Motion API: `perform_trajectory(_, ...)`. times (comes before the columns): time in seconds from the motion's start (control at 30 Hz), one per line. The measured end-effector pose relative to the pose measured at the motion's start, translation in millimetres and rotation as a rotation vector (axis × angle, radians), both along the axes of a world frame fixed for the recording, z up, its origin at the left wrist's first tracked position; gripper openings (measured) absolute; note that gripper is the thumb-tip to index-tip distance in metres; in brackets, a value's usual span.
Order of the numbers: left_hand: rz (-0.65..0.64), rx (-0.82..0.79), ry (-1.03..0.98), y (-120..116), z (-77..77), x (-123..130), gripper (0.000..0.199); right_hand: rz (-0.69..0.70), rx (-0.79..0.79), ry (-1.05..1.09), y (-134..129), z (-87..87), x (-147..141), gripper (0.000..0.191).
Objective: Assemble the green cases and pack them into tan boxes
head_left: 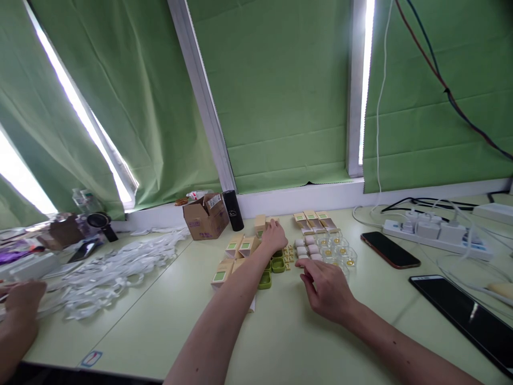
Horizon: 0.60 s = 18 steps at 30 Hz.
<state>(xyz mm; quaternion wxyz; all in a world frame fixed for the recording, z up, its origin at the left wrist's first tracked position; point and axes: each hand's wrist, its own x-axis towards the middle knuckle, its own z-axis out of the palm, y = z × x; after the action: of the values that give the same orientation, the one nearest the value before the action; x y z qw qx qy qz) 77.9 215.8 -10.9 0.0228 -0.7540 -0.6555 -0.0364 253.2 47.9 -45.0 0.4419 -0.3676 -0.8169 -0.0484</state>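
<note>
My left hand (274,236) reaches out to the back row of small kraft boxes with green labels. Its fingers bend over one small box (271,219), and the fingertips are partly hidden. Below that wrist lie green square trays (265,280), partly covered by my forearm. My right hand (326,289) hovers low over the table, fingers loosely bent and thumb apart, with nothing visible in it. Just beyond it are small yellow pieces (287,258), pale pink and white blocks (312,249), and clear round cups (340,250) with yellow centres.
More kraft boxes (315,222) stand at the back. A cardboard carton (206,216) and a black cylinder (233,210) are by the wall. Right are a phone (390,249), a tablet (465,315) and a power strip (436,238). Left are white straps (120,272) and another person's hand (24,302).
</note>
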Motion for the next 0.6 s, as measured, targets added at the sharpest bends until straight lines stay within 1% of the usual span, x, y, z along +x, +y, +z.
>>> perform_trajectory(0.37, 0.062, -0.096, -0.166, 27, -7.5, 7, 0.066, 0.019, 0.043, 0.028, 0, 0.6, 0, 0.026)
perform_trajectory(0.6, 0.057, -0.107, -0.207, 32, -8.9, 6, 0.066, 0.030, 0.041, 0.025, 0, -0.5, 0, 0.026)
